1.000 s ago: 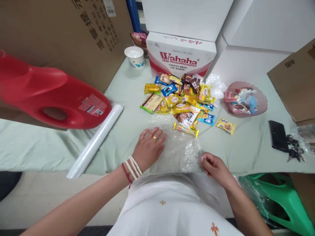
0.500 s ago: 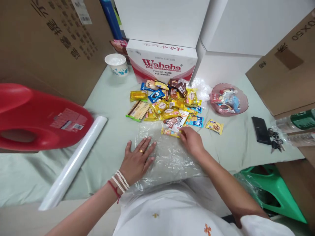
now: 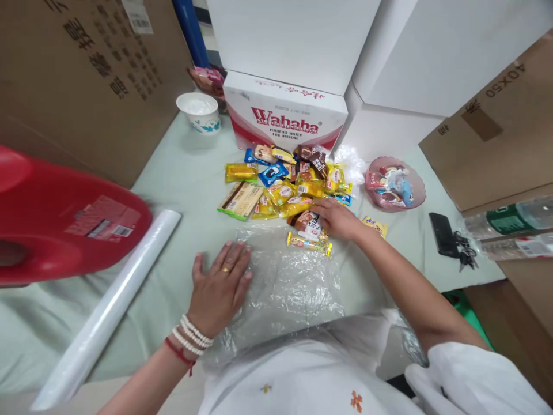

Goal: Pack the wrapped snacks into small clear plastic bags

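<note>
Table (image 3: 181, 173) walled by Wahaha box (image 3: 285, 118) at 12 o'clock, crowded by red jug (image 3: 64, 230) and film roll (image 3: 112, 300) at 9 o'clock. Bare cloth is seen between roll and plastic sheet (image 3: 294, 288). Sheet spread at near edge, pinned at its 9 o'clock by left hand (image 3: 220, 288), flat and splayed. Right hand (image 3: 339, 218) laid on snack packet (image 3: 307, 222) at sheet's 1 o'clock. Grasp cannot be told.

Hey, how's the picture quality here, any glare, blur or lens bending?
Head view: even, soft light with faint shadows; the clear plastic sheet under the left hand shows small white glints; the wide lens bends the edges, so the red jug looms at left; the Wahaha box print reads sharp, and the right hand shows no clear smear.
</note>
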Demonstrator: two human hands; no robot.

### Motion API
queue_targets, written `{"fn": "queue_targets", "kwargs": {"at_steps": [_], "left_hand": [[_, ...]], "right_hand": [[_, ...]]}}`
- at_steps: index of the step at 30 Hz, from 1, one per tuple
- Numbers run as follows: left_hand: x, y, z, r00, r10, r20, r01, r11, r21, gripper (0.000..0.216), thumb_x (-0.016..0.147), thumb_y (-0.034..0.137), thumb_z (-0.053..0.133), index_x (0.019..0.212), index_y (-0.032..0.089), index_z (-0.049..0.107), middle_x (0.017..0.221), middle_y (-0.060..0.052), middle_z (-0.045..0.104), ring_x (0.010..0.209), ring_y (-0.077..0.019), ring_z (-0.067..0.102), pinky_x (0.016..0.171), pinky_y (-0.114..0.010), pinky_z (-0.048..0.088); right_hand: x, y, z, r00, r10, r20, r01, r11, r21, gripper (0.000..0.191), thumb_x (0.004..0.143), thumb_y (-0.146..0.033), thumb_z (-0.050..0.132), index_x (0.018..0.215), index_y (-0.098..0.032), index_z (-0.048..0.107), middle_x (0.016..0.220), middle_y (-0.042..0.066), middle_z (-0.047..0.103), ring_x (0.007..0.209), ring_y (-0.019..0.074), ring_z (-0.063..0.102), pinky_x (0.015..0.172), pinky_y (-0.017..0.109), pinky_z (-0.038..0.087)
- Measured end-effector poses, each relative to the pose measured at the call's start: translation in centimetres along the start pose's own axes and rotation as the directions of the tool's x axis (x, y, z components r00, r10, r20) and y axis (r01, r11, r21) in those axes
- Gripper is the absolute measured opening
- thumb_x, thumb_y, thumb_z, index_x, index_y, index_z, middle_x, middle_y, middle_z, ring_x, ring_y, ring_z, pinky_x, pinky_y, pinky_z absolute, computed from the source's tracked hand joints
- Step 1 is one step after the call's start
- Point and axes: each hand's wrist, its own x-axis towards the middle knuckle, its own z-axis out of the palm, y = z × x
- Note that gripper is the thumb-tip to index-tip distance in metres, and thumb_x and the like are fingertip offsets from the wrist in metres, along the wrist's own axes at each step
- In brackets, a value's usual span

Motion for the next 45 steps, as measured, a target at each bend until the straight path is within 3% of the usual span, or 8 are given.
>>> {"fn": "queue_targets", "kwargs": {"at_steps": [9,13,18,24,29,33,39,45], "left_hand": [[-2.1,-0.1,0.6,0.997,-0.001,0.075,0.001,1.000,0.005,0.054,0.105,0.037,0.037,0.157,0.023,0.045,0.165,-0.014,0.041,0.149,-0.0345,0.045,0.124,-0.066,0.012],[-2.2,0.1,0.5,0.995,-0.035,0.089,0.037,0.999,-0.018,0.054,0.105,0.037,0.038,0.158,0.027,0.043,0.165,-0.012,0.041,0.150,-0.0342,0.044,0.124,-0.068,0.012],[-2.0,0.0,0.3,0.997,-0.013,0.082,0.013,1.000,-0.001,0.056,0.105,0.038,0.039,0.159,0.028,0.042,0.165,-0.013,0.041,0.149,-0.0348,0.045,0.123,-0.068,0.015],[-2.1,0.5,0.0,0.996,-0.021,0.087,0.021,1.000,-0.004,0.059,0.103,0.044,0.043,0.159,0.027,0.043,0.165,-0.014,0.041,0.150,-0.0352,0.043,0.125,-0.068,0.011],[-2.0,0.7,0.0,0.990,-0.062,0.124,0.067,0.997,-0.039,0.060,0.103,0.046,0.044,0.160,0.027,0.041,0.167,-0.013,0.038,0.153,-0.0350,0.039,0.125,-0.069,0.010],[-2.0,0.7,0.0,0.989,-0.058,0.137,0.061,0.998,-0.021,0.060,0.104,0.046,0.043,0.160,0.027,0.040,0.167,-0.013,0.037,0.153,-0.0350,0.038,0.125,-0.069,0.011],[-1.9,0.8,-0.2,0.988,-0.048,0.144,0.049,0.999,-0.003,0.060,0.104,0.047,0.040,0.162,0.027,0.037,0.167,-0.015,0.036,0.154,-0.0351,0.037,0.125,-0.069,0.009],[-1.9,1.0,-0.1,0.985,-0.077,0.152,0.081,0.996,-0.020,0.061,0.105,0.049,0.039,0.162,0.027,0.036,0.168,-0.013,0.034,0.155,-0.0331,0.035,0.125,-0.068,0.007]], "right_hand": [[-6.2,1.6,-1.1,0.984,0.179,0.024,-0.177,0.981,-0.080,0.043,0.099,-0.023,0.051,0.139,-0.018,0.065,0.132,0.015,0.068,0.114,0.0312,0.061,0.098,0.045,0.052],[-2.8,-0.1,-2.3,0.990,0.087,-0.113,-0.095,0.993,-0.074,0.039,0.099,-0.022,0.051,0.134,-0.020,0.068,0.131,0.013,0.068,0.118,0.0316,0.058,0.102,0.048,0.049],[4.2,-2.1,-0.5,0.998,-0.058,0.002,0.058,0.994,-0.090,0.048,0.096,-0.018,0.058,0.143,-0.022,0.062,0.144,0.011,0.064,0.138,0.0346,0.045,0.115,0.055,0.036],[-0.3,-1.2,-2.5,0.945,0.186,-0.269,-0.134,0.971,0.199,0.050,0.102,-0.036,0.049,0.148,-0.018,0.055,0.139,0.016,0.066,0.123,0.0315,0.060,0.107,0.049,0.047],[-4.9,-3.7,-6.3,0.985,0.022,0.173,-0.104,0.871,0.480,0.057,0.103,-0.052,0.048,0.152,-0.024,0.053,0.139,0.009,0.067,0.126,0.0276,0.062,0.106,0.042,0.050],[-3.8,-9.0,-3.8,0.855,-0.308,0.418,0.003,0.807,0.590,0.046,0.106,-0.045,0.048,0.147,-0.029,0.059,0.124,0.005,0.074,0.106,0.0208,0.069,0.094,0.032,0.054],[-2.4,-13.5,1.0,0.989,-0.029,0.145,0.018,0.997,0.078,0.041,0.106,-0.045,0.050,0.126,-0.017,0.072,0.120,0.017,0.070,0.113,0.0295,0.058,0.100,0.044,0.045],[-5.1,-13.6,2.2,0.983,-0.109,0.148,0.103,0.993,0.052,0.047,0.101,-0.043,0.061,0.143,-0.020,0.061,0.125,0.015,0.069,0.121,0.0341,0.053,0.104,0.050,0.042]]}}
